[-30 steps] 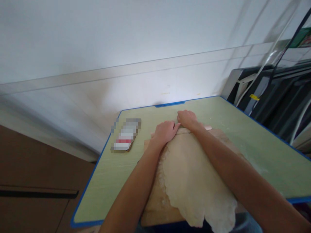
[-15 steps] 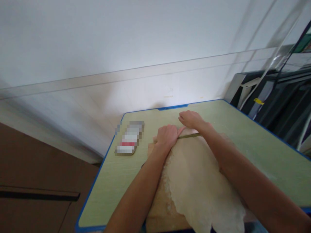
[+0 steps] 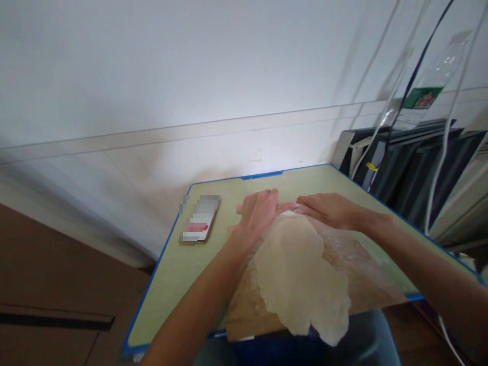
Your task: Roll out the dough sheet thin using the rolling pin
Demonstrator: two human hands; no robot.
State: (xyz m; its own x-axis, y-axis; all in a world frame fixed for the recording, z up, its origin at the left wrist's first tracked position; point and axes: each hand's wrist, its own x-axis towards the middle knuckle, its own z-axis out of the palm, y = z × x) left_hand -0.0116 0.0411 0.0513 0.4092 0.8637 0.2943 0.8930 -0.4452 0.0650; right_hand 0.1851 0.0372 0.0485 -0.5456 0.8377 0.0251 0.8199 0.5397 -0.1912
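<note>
A thin, pale sheet of dough (image 3: pixel 297 269) with a ragged edge lies over a wooden board (image 3: pixel 251 315), its near end hanging past the board's front edge. Across the dough's far end, my left hand (image 3: pixel 261 206) is closed with its fingers curled over. Left of it sticks out a pale stub, which looks like the end of a rolling pin (image 3: pixel 239 209). My right hand (image 3: pixel 324 207) is closed too, at the far right end of the dough, thumb turned inward. The hands hide most of the pin and the dough's far edge.
The board lies on a green table (image 3: pixel 163 300) with a blue rim. A phone (image 3: pixel 200 221), partly pixelated, rests at the left. Behind is a white wall (image 3: pixel 171 76). Dark panels (image 3: pixel 412 173), cables and a plastic bottle (image 3: pixel 430 91) stand at the right.
My right hand has come down and to the right onto the far end of the dough. The dough's near part has shifted left, baring the board's right side. The view has turned slightly right.
</note>
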